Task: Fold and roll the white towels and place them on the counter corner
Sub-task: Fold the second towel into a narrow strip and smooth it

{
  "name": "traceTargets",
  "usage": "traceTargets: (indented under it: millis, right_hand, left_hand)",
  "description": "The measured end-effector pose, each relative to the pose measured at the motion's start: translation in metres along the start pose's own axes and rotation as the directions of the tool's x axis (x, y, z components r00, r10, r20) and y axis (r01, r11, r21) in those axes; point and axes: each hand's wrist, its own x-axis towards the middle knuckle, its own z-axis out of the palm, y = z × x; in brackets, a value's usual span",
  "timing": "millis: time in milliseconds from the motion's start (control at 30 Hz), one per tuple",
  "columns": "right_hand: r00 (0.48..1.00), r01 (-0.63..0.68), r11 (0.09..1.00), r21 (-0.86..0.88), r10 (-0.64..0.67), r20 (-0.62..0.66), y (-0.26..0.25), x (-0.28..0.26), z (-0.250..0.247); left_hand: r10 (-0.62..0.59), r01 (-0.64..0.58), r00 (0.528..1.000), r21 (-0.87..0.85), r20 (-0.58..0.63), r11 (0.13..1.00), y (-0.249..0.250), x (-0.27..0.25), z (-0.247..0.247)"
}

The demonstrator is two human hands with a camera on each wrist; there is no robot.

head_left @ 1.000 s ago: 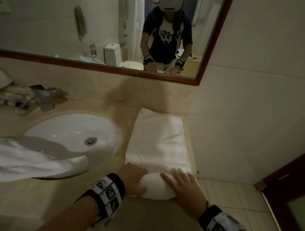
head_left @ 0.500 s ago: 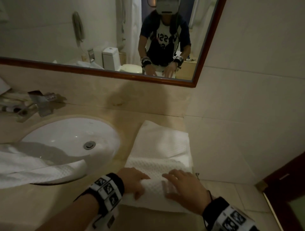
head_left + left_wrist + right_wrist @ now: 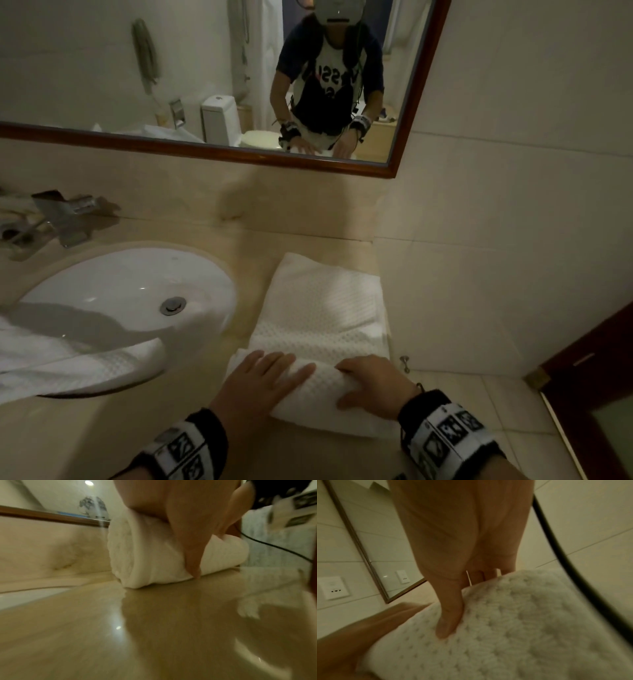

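A white waffle-weave towel (image 3: 325, 308) lies folded in a long strip on the beige counter (image 3: 102, 428), right of the sink. Its near end is wound into a thick roll (image 3: 318, 390), seen end-on in the left wrist view as the roll (image 3: 145, 554). My left hand (image 3: 267, 380) rests on the roll's left part with straight fingers; its thumb (image 3: 190, 550) runs down the near side. My right hand (image 3: 370, 383) curls over the roll's right part, thumb (image 3: 450, 615) pressed into the towel (image 3: 505, 628). A second white towel (image 3: 68, 363) drapes over the sink's near left rim.
The white oval sink (image 3: 120, 291) and a chrome faucet (image 3: 65, 216) take up the left. A framed mirror (image 3: 205, 68) hangs above the backsplash. The tiled wall (image 3: 496, 274) closes the counter's right end; tiled floor (image 3: 479, 411) and a dark door (image 3: 599, 377) lie beyond.
The roll has grown thicker and moved away from me, leaving a shorter flat part. My left fingers went from curled to flat; my right fingers went from flat to curled over the roll.
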Motion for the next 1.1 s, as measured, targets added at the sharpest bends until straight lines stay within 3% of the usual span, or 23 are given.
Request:
traceTargets:
  millis: [67,167,267,333,400,433,533,633,767,800,867,900,933,1000,1067,1100]
  right_hand:
    - [1.000,-0.007,0.998,-0.061,0.007,-0.003,0.001,0.002,0.004]
    - [0.981,-0.005,0.976,-0.216,-0.037,-0.189,-0.003,-0.006,0.011]
    - [0.978,-0.071,0.955,-0.289,0.011,-0.206,-0.001,-0.001,0.025]
    - [0.973,-0.064,0.960,-0.274,-0.002,-0.232,0.006,0.008,0.027]
    - [0.982,-0.035,0.969,-0.246,-0.013,-0.190,0.014,0.013,0.017]
    - [0.985,0.031,0.980,-0.198,-0.063,-0.158,0.020,0.017,0.010]
    - [0.997,0.072,0.996,0.057,-0.071,-0.008,0.034,0.034,-0.019]
    - [0.985,0.030,0.988,0.149,-0.055,0.165,0.042,0.054,-0.048]
    - [0.957,-0.032,0.973,0.231,-0.036,0.287,0.051,0.071,-0.062]
    - [0.956,-0.041,0.970,0.241,-0.032,0.293,0.052,0.072,-0.063]
    - [0.971,0.008,0.992,0.127,-0.038,0.237,0.049,0.068,-0.060]
    - [0.993,0.053,0.998,-0.045,-0.048,0.105,0.049,0.064,-0.056]
    - [1.000,0.023,0.977,-0.212,-0.027,-0.015,0.049,0.061,-0.046]
    - [0.979,-0.077,0.953,-0.293,0.017,-0.201,0.046,0.062,-0.020]
    - [0.954,-0.001,0.936,-0.352,-0.104,-0.281,0.054,0.065,0.005]
    - [0.970,0.018,0.934,-0.356,-0.104,-0.222,0.058,0.069,0.010]
  left_hand:
    - [0.014,0.005,0.990,-0.129,0.144,0.992,-0.007,0.014,-0.022]
    - [0.119,-0.076,0.969,-0.197,0.218,0.977,-0.024,0.039,-0.051]
    - [0.158,0.030,0.880,-0.384,0.448,0.923,-0.036,0.071,-0.064]
    - [0.163,0.058,0.862,-0.413,0.480,0.909,-0.036,0.085,-0.070]
    - [0.156,0.051,0.858,-0.384,0.489,0.922,-0.040,0.092,-0.070]
    - [0.146,0.029,0.879,-0.355,0.455,0.934,-0.042,0.093,-0.068]
    - [0.136,-0.115,0.981,-0.148,0.136,0.982,-0.048,0.078,-0.066]
    - [0.023,-0.021,0.987,-0.016,0.159,1.000,-0.046,0.066,-0.054]
    - [-0.014,0.015,0.966,0.001,0.257,1.000,-0.050,0.076,-0.040]
    - [0.027,-0.024,0.966,-0.013,0.255,1.000,-0.053,0.083,-0.045]
    - [0.109,-0.077,0.959,-0.130,0.263,0.989,-0.058,0.097,-0.054]
    - [0.137,-0.077,0.935,-0.187,0.327,0.979,-0.061,0.103,-0.056]
    - [0.159,-0.060,0.920,-0.272,0.359,0.961,-0.064,0.108,-0.059]
    - [0.184,-0.019,0.891,-0.370,0.415,0.929,-0.072,0.124,-0.066]
    - [0.228,-0.044,0.865,-0.384,0.448,0.922,-0.082,0.140,-0.066]
    - [0.219,-0.052,0.868,-0.355,0.446,0.933,-0.084,0.146,-0.067]
